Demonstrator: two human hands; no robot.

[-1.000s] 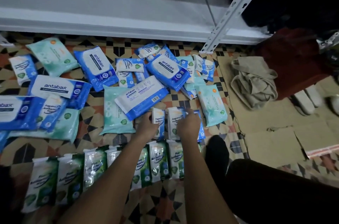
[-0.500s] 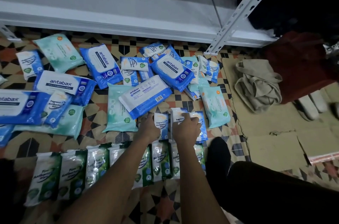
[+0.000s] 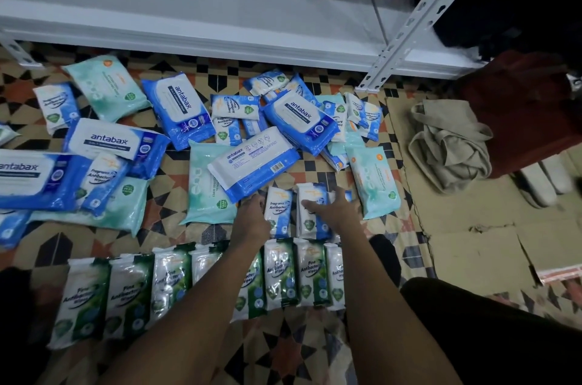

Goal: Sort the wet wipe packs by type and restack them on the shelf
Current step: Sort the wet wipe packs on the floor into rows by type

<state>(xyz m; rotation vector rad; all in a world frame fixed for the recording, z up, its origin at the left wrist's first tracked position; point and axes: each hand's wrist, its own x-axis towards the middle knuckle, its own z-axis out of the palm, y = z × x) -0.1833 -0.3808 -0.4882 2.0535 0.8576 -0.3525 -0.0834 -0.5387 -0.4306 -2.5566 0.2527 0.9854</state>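
Head view: we see our left hand [image 3: 252, 217] resting at the left edge of a small blue Fragrance Free pack [image 3: 278, 211], fingers loosely bent; whether it grips the pack we cannot tell. Our right hand [image 3: 337, 211] lies spread, fingers released, on the neighbouring blue pack [image 3: 310, 211] just beside the first. Below both hands runs a row of green Pine packs [image 3: 283, 274] on the patterned floor [image 3: 176, 227]. Beyond the hands, large antabax packs [image 3: 255, 161] and pale teal packs [image 3: 374, 183] lie scattered before the white shelf [image 3: 189, 6].
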